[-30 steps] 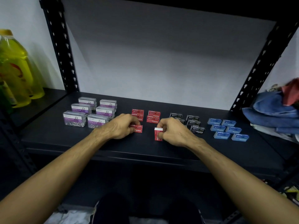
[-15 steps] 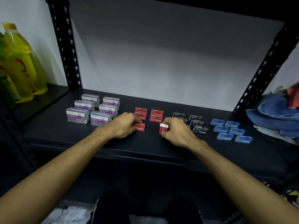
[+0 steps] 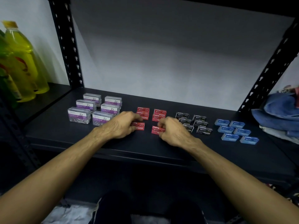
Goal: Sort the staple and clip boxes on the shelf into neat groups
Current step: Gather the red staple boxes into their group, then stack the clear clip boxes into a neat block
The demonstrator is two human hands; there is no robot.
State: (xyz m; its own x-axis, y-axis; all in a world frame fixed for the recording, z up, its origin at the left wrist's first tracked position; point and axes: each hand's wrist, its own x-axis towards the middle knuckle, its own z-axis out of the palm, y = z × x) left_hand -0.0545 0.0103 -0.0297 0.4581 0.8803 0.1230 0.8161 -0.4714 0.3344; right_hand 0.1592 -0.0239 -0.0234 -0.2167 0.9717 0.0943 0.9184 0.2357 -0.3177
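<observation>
Left hand (image 3: 120, 126) curled over a small red cardboard staple box (image 3: 138, 126), fingers pinching its near end on the dark metal shelf (image 3: 64, 139). Right hand (image 3: 174, 130) likewise curled, gripping a second red staple box (image 3: 155, 129) lying flat just left of its knuckles. More red boxes (image 3: 159, 114) stacked just beyond both hands; clear purple-labelled paper clip boxes (image 3: 94, 109) left of the left hand, black staple boxes (image 3: 200, 123) and blue staple boxes (image 3: 234, 131) right of the right.

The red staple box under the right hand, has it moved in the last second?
Yes. The red cardboard staple box stood on end; now it lies flat, slightly left and nearer, in front of the rear stack of red boxes.
</observation>
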